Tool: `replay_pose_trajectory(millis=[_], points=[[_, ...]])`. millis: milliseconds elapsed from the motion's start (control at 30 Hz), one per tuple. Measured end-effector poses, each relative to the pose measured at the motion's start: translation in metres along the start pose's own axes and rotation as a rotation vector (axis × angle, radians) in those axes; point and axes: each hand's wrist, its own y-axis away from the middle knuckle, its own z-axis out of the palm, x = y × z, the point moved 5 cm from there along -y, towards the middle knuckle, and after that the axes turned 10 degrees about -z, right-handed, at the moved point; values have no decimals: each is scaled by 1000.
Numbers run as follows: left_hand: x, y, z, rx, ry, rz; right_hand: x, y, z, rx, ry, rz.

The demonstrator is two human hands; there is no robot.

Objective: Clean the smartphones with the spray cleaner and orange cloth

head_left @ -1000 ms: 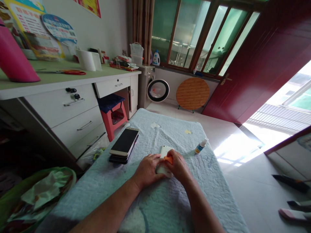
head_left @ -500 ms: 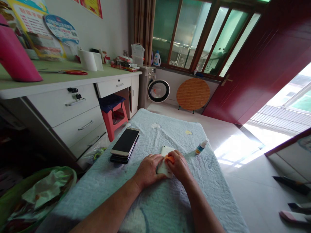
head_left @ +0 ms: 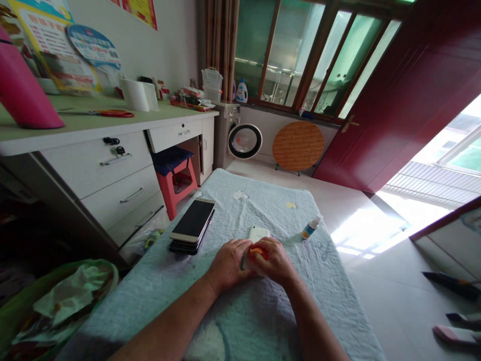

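Pink bottle (head_left: 28,85) at far left, set on a drawered counter (head_left: 93,123). Below it, in shadow, green bin (head_left: 33,284) with crumpled paper or wrappers inside. Farther along the same counter, scissors (head_left: 107,112) with orange-red handles, lying flat, then a white paper roll (head_left: 137,95) standing on end. Just at the knee space, red plastic stool (head_left: 175,188) topped with a dark blue cushion (head_left: 173,158).

Next, on the cloth-covered counter (head_left: 225,200), phone stack (head_left: 193,220), gold-edged on top, dark screen upward; exact number underneath hard to tell. Just right of that, left hand (head_left: 230,260), half curled, steadying the white phone (head_left: 259,232) along its left side, with thumb reaching toward the near end. Lies flat on the cloth between both hands, that phone, back upward, far end exposed and near part mostly covered. Directly above it, orange wad (head_left: 258,251), soft-looking, pinched in the bent fingers and thumb of the right hand (head_left: 276,258); seems pressed against the phone's back, though contact partly hidden by the knuckles.

Well beyond, propped against the wall, round wooden tabletop (head_left: 298,145). Nearer, to the right of the right hand and apart from it, small spray bottle (head_left: 310,228) with blue-and-orange label, resting near the cloth's edge. Farther right, dark red door (head_left: 368,110), partly lit by daylight.
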Motion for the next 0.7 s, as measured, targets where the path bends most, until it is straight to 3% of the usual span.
replay_pose_trajectory(millis=[700], points=[[4,2,-2,-15,-6,-5,0,-1,5,15,-57,30]])
